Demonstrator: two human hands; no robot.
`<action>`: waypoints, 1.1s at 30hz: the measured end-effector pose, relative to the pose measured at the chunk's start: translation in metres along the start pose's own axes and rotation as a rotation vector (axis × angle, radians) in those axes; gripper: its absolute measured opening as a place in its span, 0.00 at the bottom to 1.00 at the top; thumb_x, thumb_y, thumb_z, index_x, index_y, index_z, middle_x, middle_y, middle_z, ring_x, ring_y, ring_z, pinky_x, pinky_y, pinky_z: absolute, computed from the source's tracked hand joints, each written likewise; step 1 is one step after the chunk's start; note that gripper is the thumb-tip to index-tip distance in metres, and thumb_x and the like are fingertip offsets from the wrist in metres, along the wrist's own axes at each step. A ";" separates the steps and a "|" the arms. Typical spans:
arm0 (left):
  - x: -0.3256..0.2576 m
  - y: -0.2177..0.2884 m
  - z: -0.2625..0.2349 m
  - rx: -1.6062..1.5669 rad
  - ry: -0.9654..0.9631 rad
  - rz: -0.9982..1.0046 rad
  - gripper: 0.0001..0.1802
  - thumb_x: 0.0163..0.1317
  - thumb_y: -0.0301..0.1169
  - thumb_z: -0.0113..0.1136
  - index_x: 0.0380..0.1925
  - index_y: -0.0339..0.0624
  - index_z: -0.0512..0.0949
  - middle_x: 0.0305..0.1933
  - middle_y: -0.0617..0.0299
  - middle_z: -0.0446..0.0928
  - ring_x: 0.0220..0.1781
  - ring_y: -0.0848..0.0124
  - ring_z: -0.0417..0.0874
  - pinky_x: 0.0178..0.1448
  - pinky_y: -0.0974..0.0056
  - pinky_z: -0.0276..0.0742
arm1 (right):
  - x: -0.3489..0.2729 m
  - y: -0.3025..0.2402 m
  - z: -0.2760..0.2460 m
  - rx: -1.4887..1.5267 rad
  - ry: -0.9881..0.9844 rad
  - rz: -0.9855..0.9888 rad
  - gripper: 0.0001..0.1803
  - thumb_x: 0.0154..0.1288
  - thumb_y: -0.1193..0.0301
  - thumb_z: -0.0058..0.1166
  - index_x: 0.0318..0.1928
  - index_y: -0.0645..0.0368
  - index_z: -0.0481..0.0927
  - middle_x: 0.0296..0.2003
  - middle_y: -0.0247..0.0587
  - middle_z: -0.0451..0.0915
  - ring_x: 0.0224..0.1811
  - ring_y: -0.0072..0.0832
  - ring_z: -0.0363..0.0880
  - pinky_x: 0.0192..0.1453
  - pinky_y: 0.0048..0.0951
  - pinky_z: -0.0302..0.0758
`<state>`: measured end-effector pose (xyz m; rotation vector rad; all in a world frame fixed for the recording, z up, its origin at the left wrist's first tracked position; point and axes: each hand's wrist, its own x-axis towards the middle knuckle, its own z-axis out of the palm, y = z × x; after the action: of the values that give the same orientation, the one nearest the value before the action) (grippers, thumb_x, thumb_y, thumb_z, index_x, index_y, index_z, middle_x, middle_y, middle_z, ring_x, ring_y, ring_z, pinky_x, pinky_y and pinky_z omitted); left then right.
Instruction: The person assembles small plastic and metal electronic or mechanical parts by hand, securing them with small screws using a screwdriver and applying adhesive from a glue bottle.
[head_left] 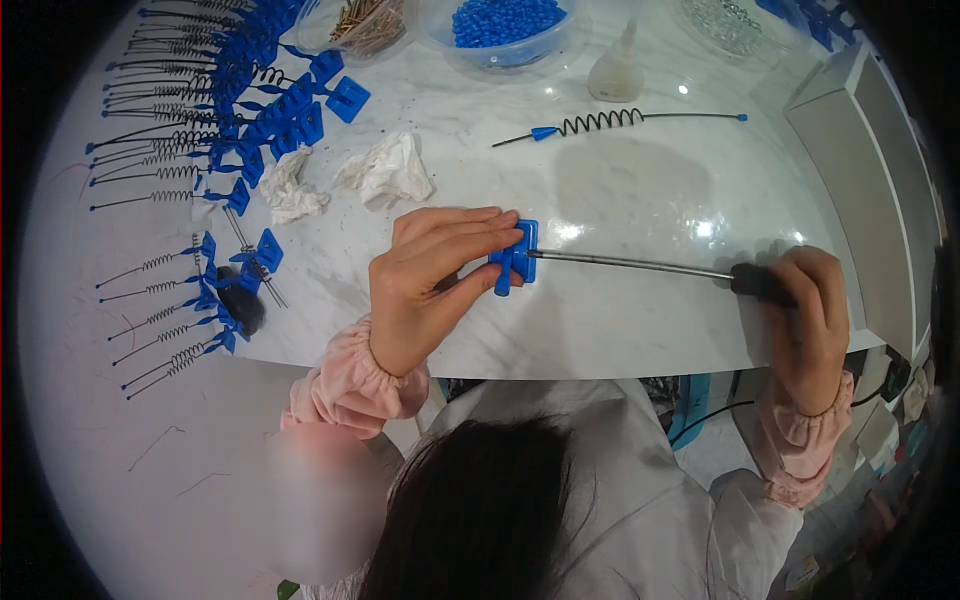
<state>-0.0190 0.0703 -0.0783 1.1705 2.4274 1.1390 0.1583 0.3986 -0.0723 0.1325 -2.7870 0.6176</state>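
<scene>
My left hand (pixel 420 265) pinches a small blue plastic part with a square plate (pixel 528 240) between fingers and thumb. My right hand (pixel 812 325) is closed round the black handle of a screwdriver (pixel 640 264). Its long metal shaft lies nearly level, and the tip meets the blue part; the exact contact is too small to make out. Beyond both hands, a black coiled spring wire (pixel 600 121) with a blue cone and a blue end cap lies on the white table (pixel 620 330).
Bowls of copper-coloured pins (pixel 365 22), blue beads (pixel 505 25) and clear pieces (pixel 725 25) stand at the back, near a squeeze bottle (pixel 615 75). Many blue-ended spring wires (pixel 180 130) lie left, beside crumpled tissues (pixel 390 170). A white box (pixel 860 180) stands right.
</scene>
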 end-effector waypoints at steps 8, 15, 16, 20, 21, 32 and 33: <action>-0.002 -0.003 0.007 -0.158 0.077 -0.104 0.34 0.49 0.13 0.67 0.61 0.30 0.74 0.52 0.54 0.86 0.61 0.63 0.82 0.63 0.61 0.77 | 0.017 -0.009 -0.007 0.039 -0.102 0.070 0.27 0.45 0.87 0.59 0.51 0.64 0.79 0.47 0.54 0.75 0.48 0.48 0.76 0.52 0.41 0.75; 0.000 -0.002 0.001 -0.043 0.023 -0.061 0.36 0.49 0.18 0.71 0.62 0.32 0.73 0.52 0.58 0.87 0.60 0.65 0.83 0.66 0.61 0.68 | 0.000 0.001 0.002 -0.006 -0.057 0.144 0.22 0.52 0.82 0.57 0.51 0.64 0.81 0.51 0.53 0.75 0.52 0.46 0.75 0.56 0.41 0.74; -0.001 -0.002 0.001 -0.045 0.014 -0.053 0.36 0.48 0.19 0.72 0.61 0.32 0.74 0.52 0.58 0.87 0.60 0.65 0.83 0.66 0.62 0.66 | 0.005 -0.001 0.002 -0.003 -0.059 0.137 0.22 0.52 0.82 0.57 0.51 0.64 0.81 0.51 0.53 0.75 0.52 0.46 0.75 0.56 0.41 0.74; -0.002 -0.002 0.002 -0.056 0.029 -0.068 0.35 0.47 0.19 0.72 0.60 0.33 0.75 0.52 0.59 0.87 0.59 0.65 0.83 0.64 0.62 0.66 | 0.022 -0.008 -0.001 -0.061 -0.092 0.021 0.21 0.52 0.82 0.56 0.50 0.66 0.81 0.55 0.55 0.76 0.54 0.49 0.75 0.58 0.42 0.74; -0.003 -0.003 0.003 -0.062 0.044 -0.050 0.35 0.47 0.19 0.72 0.60 0.34 0.75 0.52 0.59 0.87 0.58 0.66 0.83 0.64 0.62 0.66 | 0.023 -0.008 -0.001 -0.079 -0.097 -0.022 0.21 0.51 0.83 0.56 0.50 0.67 0.81 0.56 0.55 0.77 0.55 0.50 0.76 0.59 0.43 0.74; -0.001 -0.008 0.006 -0.070 0.085 0.038 0.33 0.48 0.21 0.73 0.58 0.39 0.77 0.53 0.62 0.86 0.53 0.66 0.83 0.62 0.63 0.67 | 0.007 -0.001 -0.004 0.054 -0.119 0.122 0.23 0.51 0.86 0.56 0.52 0.68 0.80 0.50 0.54 0.77 0.53 0.49 0.76 0.60 0.42 0.73; -0.001 -0.006 0.005 -0.066 0.070 0.017 0.33 0.48 0.21 0.73 0.58 0.39 0.77 0.53 0.63 0.86 0.52 0.66 0.83 0.62 0.63 0.67 | 0.012 -0.005 -0.005 0.047 -0.141 0.102 0.24 0.51 0.87 0.56 0.53 0.68 0.80 0.49 0.53 0.76 0.52 0.49 0.76 0.59 0.41 0.74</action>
<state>-0.0187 0.0701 -0.0864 1.1527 2.4154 1.2752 0.1493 0.3961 -0.0624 0.0447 -2.9309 0.7252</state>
